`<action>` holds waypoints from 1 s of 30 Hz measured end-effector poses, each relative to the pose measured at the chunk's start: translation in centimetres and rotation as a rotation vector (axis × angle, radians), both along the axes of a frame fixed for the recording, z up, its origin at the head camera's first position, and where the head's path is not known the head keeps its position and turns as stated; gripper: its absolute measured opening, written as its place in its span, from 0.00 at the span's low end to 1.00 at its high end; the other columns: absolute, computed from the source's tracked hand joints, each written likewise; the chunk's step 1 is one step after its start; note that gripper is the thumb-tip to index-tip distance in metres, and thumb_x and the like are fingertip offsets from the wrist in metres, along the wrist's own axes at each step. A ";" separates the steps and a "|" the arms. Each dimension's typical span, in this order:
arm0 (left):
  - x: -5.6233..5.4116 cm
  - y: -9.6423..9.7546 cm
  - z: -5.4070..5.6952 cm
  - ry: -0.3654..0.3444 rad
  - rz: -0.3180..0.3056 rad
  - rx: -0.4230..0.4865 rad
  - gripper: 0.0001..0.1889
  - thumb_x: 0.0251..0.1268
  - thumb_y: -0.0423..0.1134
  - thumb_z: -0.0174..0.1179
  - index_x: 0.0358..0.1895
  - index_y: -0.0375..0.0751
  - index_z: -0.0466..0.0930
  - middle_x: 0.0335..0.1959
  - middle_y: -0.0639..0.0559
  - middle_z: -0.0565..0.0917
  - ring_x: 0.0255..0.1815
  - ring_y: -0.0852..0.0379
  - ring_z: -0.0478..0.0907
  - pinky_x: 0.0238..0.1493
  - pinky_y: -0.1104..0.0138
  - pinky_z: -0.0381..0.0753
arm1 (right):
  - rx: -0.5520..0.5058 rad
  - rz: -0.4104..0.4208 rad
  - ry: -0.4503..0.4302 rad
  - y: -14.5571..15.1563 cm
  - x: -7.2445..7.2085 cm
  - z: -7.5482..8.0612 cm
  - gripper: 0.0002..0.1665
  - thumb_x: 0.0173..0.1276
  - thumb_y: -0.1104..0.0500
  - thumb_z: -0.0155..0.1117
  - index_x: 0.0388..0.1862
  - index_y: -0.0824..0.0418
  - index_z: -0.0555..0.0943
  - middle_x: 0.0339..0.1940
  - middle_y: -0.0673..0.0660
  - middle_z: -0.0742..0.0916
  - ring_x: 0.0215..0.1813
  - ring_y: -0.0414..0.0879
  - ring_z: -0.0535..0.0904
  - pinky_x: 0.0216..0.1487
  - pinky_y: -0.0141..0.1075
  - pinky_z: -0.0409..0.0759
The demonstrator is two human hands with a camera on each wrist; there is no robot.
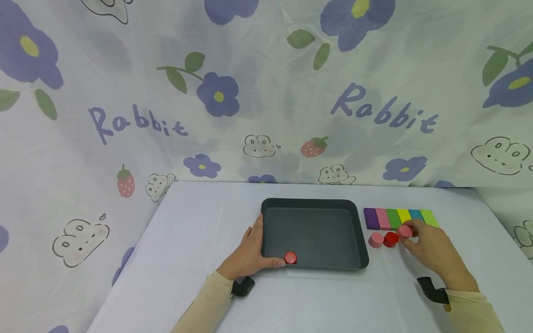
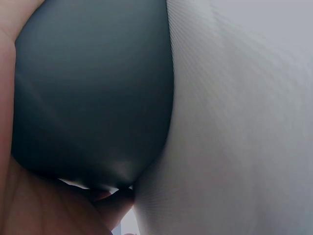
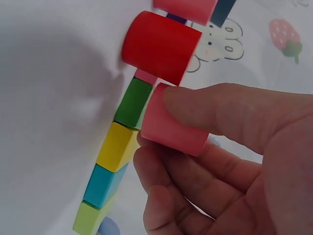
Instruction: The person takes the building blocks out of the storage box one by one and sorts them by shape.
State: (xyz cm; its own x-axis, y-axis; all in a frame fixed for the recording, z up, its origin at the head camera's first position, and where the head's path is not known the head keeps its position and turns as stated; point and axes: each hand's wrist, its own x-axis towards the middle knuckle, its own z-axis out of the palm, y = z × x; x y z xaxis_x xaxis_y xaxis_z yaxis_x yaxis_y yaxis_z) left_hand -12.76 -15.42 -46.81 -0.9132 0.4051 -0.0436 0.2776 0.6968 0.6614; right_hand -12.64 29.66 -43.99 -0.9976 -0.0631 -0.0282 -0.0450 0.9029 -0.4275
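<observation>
My left hand (image 1: pixel 245 256) lies against the front left corner of a dark grey baking tray (image 1: pixel 316 231). Its fingers run straight along the left side, and the thumb reaches along the front rim. A red cylinder block (image 1: pixel 290 257) stands inside the tray near the thumb. In the left wrist view the tray wall (image 2: pixel 98 88) fills much of the picture. Between thumb and fingers, my right hand (image 1: pixel 433 249) pinches a pink cylinder block (image 3: pixel 176 122). Beside it stand another red cylinder block (image 3: pixel 161 46) and a second pink cylinder block (image 1: pixel 376 239).
Behind the cylinders, a row of rectangular blocks lies side by side: purple (image 1: pixel 371 218), pink (image 1: pixel 383 218), green (image 1: pixel 393 218), yellow (image 1: pixel 403 216), blue (image 1: pixel 415 214) and light green (image 1: pixel 429 217). A white cloth covers the table (image 1: pixel 187 222); a patterned curtain (image 1: pixel 266 115) hangs behind.
</observation>
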 end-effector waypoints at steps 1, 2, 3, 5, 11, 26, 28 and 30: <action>0.0 0.0 0.0 -0.001 -0.001 0.001 0.73 0.49 0.70 0.70 0.80 0.33 0.27 0.83 0.41 0.37 0.82 0.50 0.38 0.79 0.49 0.35 | -0.001 0.001 -0.004 0.0 0.0 -0.1 0.30 0.62 0.62 0.73 0.56 0.79 0.74 0.44 0.75 0.83 0.45 0.66 0.78 0.46 0.61 0.81; 0.0 0.0 -0.1 0.001 -0.002 0.006 0.73 0.49 0.70 0.70 0.80 0.33 0.28 0.83 0.41 0.37 0.82 0.50 0.38 0.79 0.49 0.35 | 0.000 0.002 -0.007 0.1 0.0 -0.1 0.30 0.62 0.61 0.73 0.56 0.79 0.74 0.44 0.74 0.83 0.45 0.66 0.78 0.46 0.60 0.81; 0.0 0.0 -0.1 0.001 -0.003 0.007 0.73 0.49 0.70 0.70 0.80 0.33 0.28 0.83 0.41 0.37 0.82 0.50 0.38 0.79 0.49 0.35 | 0.001 0.003 -0.008 0.1 0.0 -0.2 0.30 0.62 0.61 0.73 0.56 0.79 0.74 0.43 0.74 0.83 0.44 0.65 0.78 0.45 0.60 0.81; 0.0 0.0 -0.1 0.003 -0.005 0.009 0.73 0.50 0.70 0.70 0.80 0.33 0.27 0.83 0.41 0.37 0.82 0.50 0.38 0.79 0.48 0.35 | 0.003 0.007 -0.012 0.2 0.0 -0.3 0.30 0.62 0.61 0.73 0.56 0.79 0.74 0.42 0.73 0.83 0.43 0.64 0.78 0.45 0.59 0.82; 0.0 0.0 -0.2 -0.002 -0.008 0.010 0.73 0.50 0.70 0.70 0.80 0.34 0.27 0.83 0.42 0.37 0.82 0.50 0.38 0.79 0.49 0.34 | 0.006 0.020 -0.006 0.5 0.0 -0.7 0.28 0.62 0.61 0.72 0.54 0.79 0.75 0.39 0.70 0.84 0.41 0.61 0.78 0.42 0.57 0.83; 0.0 0.0 -0.1 0.001 -0.003 0.006 0.73 0.50 0.70 0.70 0.80 0.33 0.27 0.83 0.42 0.37 0.82 0.50 0.38 0.79 0.49 0.35 | 0.021 0.030 -0.061 0.7 -0.4 -1.1 0.28 0.61 0.60 0.74 0.52 0.78 0.76 0.39 0.69 0.85 0.39 0.60 0.79 0.42 0.57 0.84; 0.0 -0.1 -0.1 0.000 -0.003 0.007 0.73 0.50 0.70 0.70 0.80 0.33 0.27 0.83 0.42 0.37 0.82 0.50 0.38 0.79 0.49 0.35 | 0.022 0.029 -0.073 0.7 -0.4 -1.0 0.28 0.62 0.60 0.74 0.52 0.79 0.76 0.39 0.69 0.85 0.40 0.60 0.79 0.43 0.58 0.83; 0.0 -0.1 -0.1 -0.001 -0.002 0.009 0.73 0.50 0.70 0.70 0.80 0.33 0.27 0.83 0.42 0.37 0.82 0.50 0.38 0.79 0.49 0.34 | 0.021 0.029 -0.083 0.7 -0.5 -1.0 0.28 0.62 0.60 0.73 0.52 0.79 0.76 0.39 0.69 0.85 0.40 0.60 0.79 0.44 0.58 0.83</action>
